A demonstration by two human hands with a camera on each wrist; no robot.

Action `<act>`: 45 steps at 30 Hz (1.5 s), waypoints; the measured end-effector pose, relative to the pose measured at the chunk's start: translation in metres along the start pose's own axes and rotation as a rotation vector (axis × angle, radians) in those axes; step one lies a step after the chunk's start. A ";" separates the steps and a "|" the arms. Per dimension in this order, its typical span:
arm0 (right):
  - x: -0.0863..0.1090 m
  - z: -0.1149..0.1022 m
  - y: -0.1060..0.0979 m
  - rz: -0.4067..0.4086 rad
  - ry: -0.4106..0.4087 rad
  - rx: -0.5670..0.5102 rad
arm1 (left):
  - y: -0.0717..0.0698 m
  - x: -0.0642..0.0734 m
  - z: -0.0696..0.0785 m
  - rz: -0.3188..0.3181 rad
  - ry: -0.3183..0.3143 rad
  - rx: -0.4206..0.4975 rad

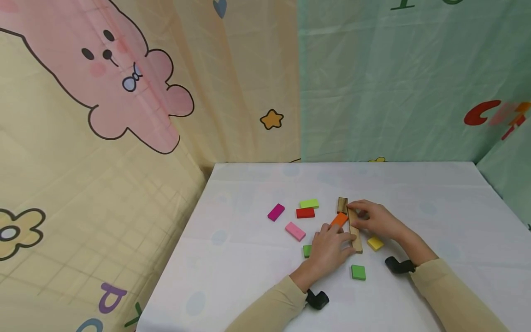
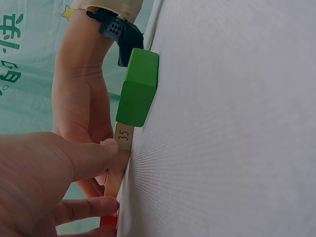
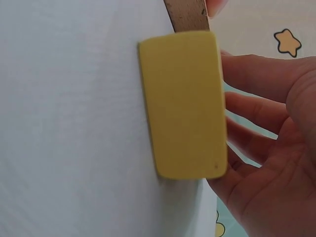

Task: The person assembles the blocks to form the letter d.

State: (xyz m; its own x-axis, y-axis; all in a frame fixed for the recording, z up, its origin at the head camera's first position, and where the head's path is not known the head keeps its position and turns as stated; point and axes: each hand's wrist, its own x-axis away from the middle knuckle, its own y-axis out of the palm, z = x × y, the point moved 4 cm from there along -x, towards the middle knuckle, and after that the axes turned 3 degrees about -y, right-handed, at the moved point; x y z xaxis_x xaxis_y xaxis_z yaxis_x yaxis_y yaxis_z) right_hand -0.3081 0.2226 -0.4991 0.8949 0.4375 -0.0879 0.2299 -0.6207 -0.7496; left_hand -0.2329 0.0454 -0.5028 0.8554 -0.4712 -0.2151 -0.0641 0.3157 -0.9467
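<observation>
Yellow blk (image 3: pixel 185 106) v. close to the R wrist cam, big in view, covering part of the R fingers; in head view it's on the cloth just R of the wooden strip (image 1: pixel 355 229). Strip lies flat on the table, running away from the person, R of the table's middle; L wrist view shows "35" marked nr its near end.

L hand (image 1: pixel 332 249): thumb + fingers fairly straight, tips apart and touching strip, nearer half; spread, not pressed tog. R hand (image 1: pixel 377 221): fingers bent, index + thumb at strip's far half; can't tell if it's a true pinch, yellow blk hides the tips in R wrist view.

Dark wooden blk (image 1: pixel 342 205) sits by strip's far end, L side. Orange blk (image 1: pixel 339 219) lies at a slant btwn that, the strip & L hand. Green blk (image 1: pixel 307 251) partly hidden by L hand; 2nd green blk (image 1: pixel 358 272) nr strip's near end. Further L: pink blk (image 1: pixel 295 231), red blk (image 1: pixel 305 213) w/ lime blk (image 1: pixel 309 203) just behind it, magenta blk (image 1: pixel 275 212) furthest out.

Beige sleeves (image 1: pixel 452 290) on both arms, white cloth (image 1: pixel 249 286) over the table, pink bear (image 1: pixel 112 69) printed on backdrop, mint panel (image 1: pixel 394 83) to R.
</observation>
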 end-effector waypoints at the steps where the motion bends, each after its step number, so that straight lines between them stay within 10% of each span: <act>1: 0.000 0.000 0.000 0.001 0.003 -0.002 | 0.000 0.000 0.000 -0.002 0.000 0.001; 25: -0.001 -0.004 -0.016 0.045 0.020 0.015 | -0.002 -0.002 0.003 -0.026 -0.021 0.023; 45: -0.045 0.003 -0.019 0.003 0.042 0.026 | -0.001 0.000 -0.002 -0.044 -0.042 0.067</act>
State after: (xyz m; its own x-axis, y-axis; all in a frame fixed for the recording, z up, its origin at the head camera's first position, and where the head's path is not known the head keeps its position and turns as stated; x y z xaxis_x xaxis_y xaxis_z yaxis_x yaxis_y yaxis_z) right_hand -0.3539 0.2165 -0.4834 0.9110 0.4077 -0.0624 0.2180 -0.6046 -0.7661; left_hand -0.2338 0.0429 -0.5023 0.8775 -0.4512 -0.1623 0.0070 0.3504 -0.9366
